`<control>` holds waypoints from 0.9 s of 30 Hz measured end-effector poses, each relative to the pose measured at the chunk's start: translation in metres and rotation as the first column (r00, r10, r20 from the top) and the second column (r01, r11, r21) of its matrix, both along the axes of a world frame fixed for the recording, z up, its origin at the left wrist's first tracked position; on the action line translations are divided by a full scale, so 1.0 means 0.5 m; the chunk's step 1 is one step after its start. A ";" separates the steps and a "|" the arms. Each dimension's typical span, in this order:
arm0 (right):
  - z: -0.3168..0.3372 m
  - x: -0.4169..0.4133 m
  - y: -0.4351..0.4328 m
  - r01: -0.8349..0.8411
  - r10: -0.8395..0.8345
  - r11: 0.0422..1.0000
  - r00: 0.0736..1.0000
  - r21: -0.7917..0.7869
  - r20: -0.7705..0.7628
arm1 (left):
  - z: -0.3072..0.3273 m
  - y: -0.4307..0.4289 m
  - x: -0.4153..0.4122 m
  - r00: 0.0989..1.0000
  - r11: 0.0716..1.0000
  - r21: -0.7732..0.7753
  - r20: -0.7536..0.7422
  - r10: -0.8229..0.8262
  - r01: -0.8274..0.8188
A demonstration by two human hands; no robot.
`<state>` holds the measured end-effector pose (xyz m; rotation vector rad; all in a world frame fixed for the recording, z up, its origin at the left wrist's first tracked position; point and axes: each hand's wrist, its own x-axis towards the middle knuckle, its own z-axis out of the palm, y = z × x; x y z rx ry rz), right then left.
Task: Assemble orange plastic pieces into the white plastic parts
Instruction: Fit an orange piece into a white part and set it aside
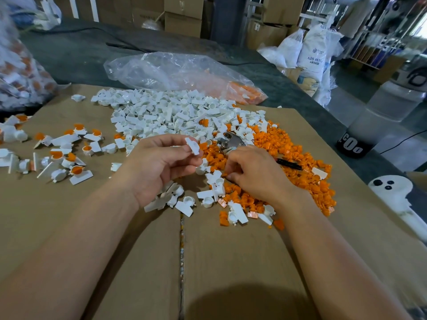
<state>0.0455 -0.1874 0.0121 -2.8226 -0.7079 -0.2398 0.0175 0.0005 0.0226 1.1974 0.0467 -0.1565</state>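
Observation:
My left hand (159, 162) is raised above the cardboard and pinches a white plastic part (193, 145) between thumb and fingertips. My right hand (251, 174) rests palm down on the pile of orange pieces (298, 162), fingers curled into it; whether it holds a piece is hidden. A large heap of white parts (166, 114) lies behind the hands. Several assembled white parts with orange inserts (69, 155) are spread at the left. More loose white parts (208, 192) lie between and under my hands.
Flattened cardboard (231, 262) covers the table. Metal pliers (231, 140) with a black handle (288, 163) lie in the orange pile. A clear plastic bag (180, 72) sits behind the heap, another bag of parts (20, 72) at far left. A white object (392, 192) lies at the right edge.

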 end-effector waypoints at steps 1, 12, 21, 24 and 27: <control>0.001 0.000 0.000 -0.005 0.005 1.000 1.000 0.009 -0.008 | -0.001 0.000 0.000 1.000 1.000 0.000 0.003 -0.008 0.008; 0.023 -0.020 -0.010 0.090 -0.038 0.773 0.995 0.628 -0.096 | -0.009 -0.006 -0.002 0.996 0.997 0.000 0.034 -0.079 0.079; 0.024 -0.044 0.033 0.005 0.122 0.513 0.989 0.859 -0.078 | -0.014 -0.017 -0.005 0.994 0.995 0.003 0.045 -0.102 0.102; 0.022 -0.045 0.036 0.030 0.150 0.463 0.982 0.886 -0.111 | -0.014 -0.017 -0.003 0.995 0.996 0.000 0.046 -0.084 0.084; 0.020 -0.047 0.042 0.040 0.179 0.465 0.974 0.885 -0.137 | -0.013 -0.018 -0.003 0.996 0.997 -0.005 0.050 -0.073 0.073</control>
